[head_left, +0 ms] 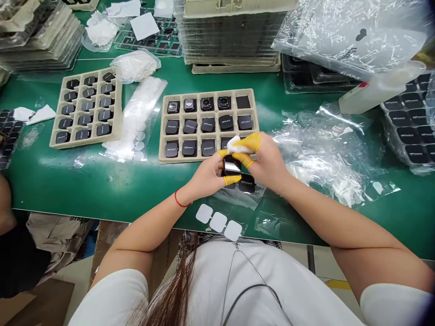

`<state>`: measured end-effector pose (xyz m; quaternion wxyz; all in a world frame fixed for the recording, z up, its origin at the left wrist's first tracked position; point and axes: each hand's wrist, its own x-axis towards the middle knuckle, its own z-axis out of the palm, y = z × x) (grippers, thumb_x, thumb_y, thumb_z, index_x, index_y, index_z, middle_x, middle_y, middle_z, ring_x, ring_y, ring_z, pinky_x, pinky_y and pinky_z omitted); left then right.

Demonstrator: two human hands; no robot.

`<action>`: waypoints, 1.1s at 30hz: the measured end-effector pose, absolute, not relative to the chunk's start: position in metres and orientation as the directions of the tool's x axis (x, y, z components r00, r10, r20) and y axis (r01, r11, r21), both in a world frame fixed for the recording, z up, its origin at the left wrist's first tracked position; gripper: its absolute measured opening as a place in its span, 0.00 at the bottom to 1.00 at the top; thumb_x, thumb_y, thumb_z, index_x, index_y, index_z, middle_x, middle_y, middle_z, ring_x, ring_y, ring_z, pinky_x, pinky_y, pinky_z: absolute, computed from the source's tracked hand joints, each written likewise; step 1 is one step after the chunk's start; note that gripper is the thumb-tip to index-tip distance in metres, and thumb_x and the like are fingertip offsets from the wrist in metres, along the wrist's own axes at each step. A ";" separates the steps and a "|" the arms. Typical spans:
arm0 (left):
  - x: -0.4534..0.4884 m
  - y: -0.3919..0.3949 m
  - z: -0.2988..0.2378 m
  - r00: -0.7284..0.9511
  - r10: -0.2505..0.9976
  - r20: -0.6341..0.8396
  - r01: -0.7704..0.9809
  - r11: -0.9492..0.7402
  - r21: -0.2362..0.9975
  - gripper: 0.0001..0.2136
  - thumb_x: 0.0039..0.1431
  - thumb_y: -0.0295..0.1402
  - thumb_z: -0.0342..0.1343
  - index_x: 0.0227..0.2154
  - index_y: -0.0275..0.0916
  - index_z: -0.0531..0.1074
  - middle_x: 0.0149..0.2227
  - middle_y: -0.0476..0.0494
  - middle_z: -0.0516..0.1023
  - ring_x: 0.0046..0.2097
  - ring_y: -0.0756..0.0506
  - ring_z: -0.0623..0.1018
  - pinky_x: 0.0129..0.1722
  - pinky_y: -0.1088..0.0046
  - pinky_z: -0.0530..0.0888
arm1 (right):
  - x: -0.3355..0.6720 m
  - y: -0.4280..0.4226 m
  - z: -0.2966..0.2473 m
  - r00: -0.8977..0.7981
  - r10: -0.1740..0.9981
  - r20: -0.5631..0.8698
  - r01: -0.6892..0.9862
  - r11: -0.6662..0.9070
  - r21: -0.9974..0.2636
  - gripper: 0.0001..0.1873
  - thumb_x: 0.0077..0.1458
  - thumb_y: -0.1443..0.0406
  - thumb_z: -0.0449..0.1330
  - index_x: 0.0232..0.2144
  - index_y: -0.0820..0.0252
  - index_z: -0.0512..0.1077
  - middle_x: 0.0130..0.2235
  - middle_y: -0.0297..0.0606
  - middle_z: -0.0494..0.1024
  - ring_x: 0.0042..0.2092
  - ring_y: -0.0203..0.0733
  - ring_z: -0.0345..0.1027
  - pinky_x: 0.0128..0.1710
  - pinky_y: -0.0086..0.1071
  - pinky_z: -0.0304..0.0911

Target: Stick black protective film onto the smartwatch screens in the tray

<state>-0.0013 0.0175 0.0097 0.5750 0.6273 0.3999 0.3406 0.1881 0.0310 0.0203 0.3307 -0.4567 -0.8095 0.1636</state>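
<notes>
My left hand [212, 174], with yellow finger cots, grips a black smartwatch case [231, 165] whose glossy screen faces up. Between the yellow-covered fingertips of my right hand [263, 156] is a crumpled white wiping cloth [236, 146], close over the top edge of the watch case. Just below my hands, a black square film marked "HiFuture" [247, 183] lies on clear plastic. Behind them stands a beige compartment tray [208, 159] with watch cases and black squares in its cells; my hands partly hide its front right cells.
Three white rounded-square stickers [218, 222] lie near the table's front edge. Another filled tray [118, 108] stands left, beside a clear sticker sleeve [142, 108]. Plastic bags [326, 154] and a white bottle [377, 93] are on the right. Stacked trays [234, 40] rise behind. A person's arm [5, 203] shows far left.
</notes>
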 end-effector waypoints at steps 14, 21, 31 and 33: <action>-0.016 0.022 0.035 0.358 0.928 0.100 -0.124 -0.059 0.991 0.28 0.52 0.39 0.67 0.54 0.46 0.62 0.52 0.44 0.75 0.54 0.40 0.80 0.53 0.61 0.79 | 0.219 0.047 0.058 -0.370 0.912 -0.176 0.349 -0.039 -0.936 0.16 0.49 0.52 0.69 0.35 0.56 0.80 0.34 0.39 0.80 0.34 0.45 0.73 0.35 0.41 0.70; -0.013 0.027 0.022 0.320 0.945 -0.059 -0.067 0.085 0.994 0.27 0.50 0.34 0.68 0.52 0.42 0.64 0.45 0.42 0.79 0.48 0.41 0.81 0.46 0.64 0.81 | 0.212 0.037 0.067 -0.247 0.958 0.144 0.203 0.197 -0.959 0.07 0.49 0.57 0.70 0.30 0.52 0.81 0.37 0.35 0.80 0.43 0.46 0.73 0.48 0.43 0.69; -0.001 0.011 0.017 0.427 0.904 -0.020 0.075 -0.013 0.997 0.26 0.51 0.27 0.64 0.53 0.40 0.65 0.47 0.44 0.78 0.43 0.46 0.82 0.46 0.67 0.81 | 0.184 0.027 0.046 -0.271 0.945 -0.184 0.060 -0.174 -0.983 0.04 0.49 0.63 0.67 0.30 0.55 0.80 0.36 0.34 0.81 0.38 0.40 0.74 0.43 0.36 0.70; -0.001 0.011 0.015 0.427 0.904 -0.022 0.078 -0.013 0.997 0.26 0.51 0.27 0.64 0.53 0.40 0.65 0.47 0.44 0.78 0.43 0.47 0.82 0.46 0.68 0.81 | 0.184 0.027 0.047 -0.258 0.946 -0.194 0.089 -0.177 -0.980 0.04 0.49 0.63 0.67 0.31 0.55 0.80 0.36 0.34 0.81 0.39 0.41 0.74 0.44 0.36 0.69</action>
